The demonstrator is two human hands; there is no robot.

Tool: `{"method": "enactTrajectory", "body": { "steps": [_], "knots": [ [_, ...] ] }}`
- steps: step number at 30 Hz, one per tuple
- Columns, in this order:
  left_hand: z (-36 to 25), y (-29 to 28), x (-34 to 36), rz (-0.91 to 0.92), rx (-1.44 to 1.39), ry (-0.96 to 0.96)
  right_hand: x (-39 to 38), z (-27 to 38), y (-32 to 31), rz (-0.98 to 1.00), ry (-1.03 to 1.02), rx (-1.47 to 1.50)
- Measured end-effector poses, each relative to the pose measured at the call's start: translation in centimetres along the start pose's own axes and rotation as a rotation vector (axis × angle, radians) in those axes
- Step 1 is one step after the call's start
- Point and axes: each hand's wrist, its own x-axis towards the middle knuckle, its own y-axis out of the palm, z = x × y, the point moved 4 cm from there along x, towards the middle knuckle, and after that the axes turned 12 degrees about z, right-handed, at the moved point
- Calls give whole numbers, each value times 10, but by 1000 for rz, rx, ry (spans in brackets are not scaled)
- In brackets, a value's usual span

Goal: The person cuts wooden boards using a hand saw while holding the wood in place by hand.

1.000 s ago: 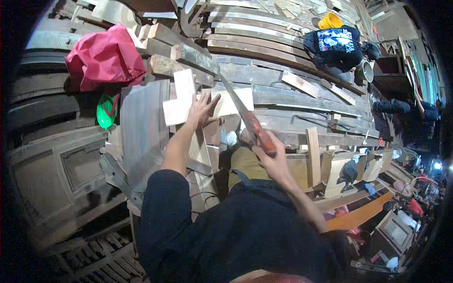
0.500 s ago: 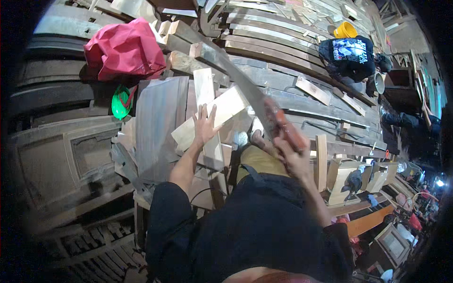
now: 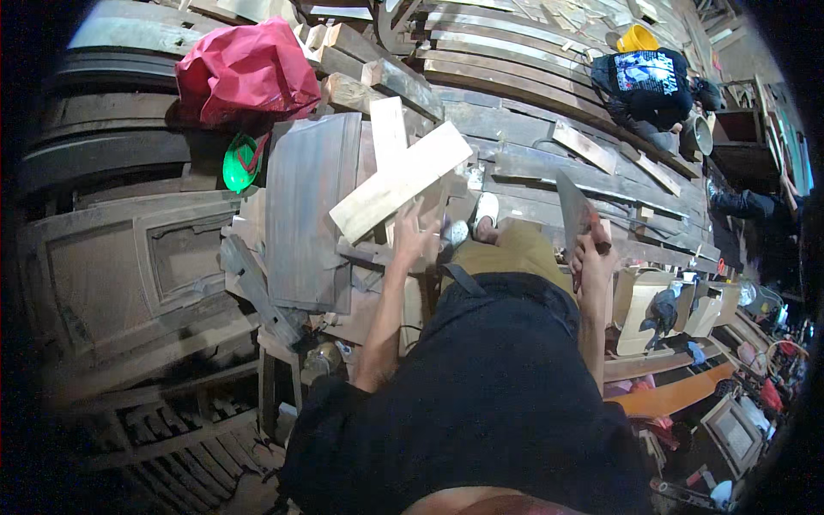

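Left hand (image 3: 415, 233) open, fingers spread, touching the pale wood plank (image 3: 400, 181) (lying crosswise on another). Right hand (image 3: 590, 257) grips a handsaw (image 3: 573, 210), blade raised.

Two planks (image 3: 399, 176) crossed on the stacked boards (image 3: 311, 215), left hand (image 3: 414, 233) just below them, saw (image 3: 577, 215) upright in the right hand (image 3: 592, 262), bag (image 3: 245, 69) at the stack's far left

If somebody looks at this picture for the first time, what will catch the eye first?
Probably the pale wooden plank lying slanted across another at the centre, with the left hand just below it. Next, the right hand gripping a saw, blade pointing up. At upper left lies a bright red bag beside a green object.
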Motion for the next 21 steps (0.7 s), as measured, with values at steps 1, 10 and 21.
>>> {"method": "enactTrajectory", "body": {
  "steps": [1,10,21],
  "knots": [
    [-5,2,-11,86,-103,10,1,-10,-9,-32,-51,-54],
    [0,-9,-64,482,221,-149,-3,9,4,-77,-83,56],
    [-6,-25,-56,99,-56,-133,41,13,30,212,110,115]
  ]
}}
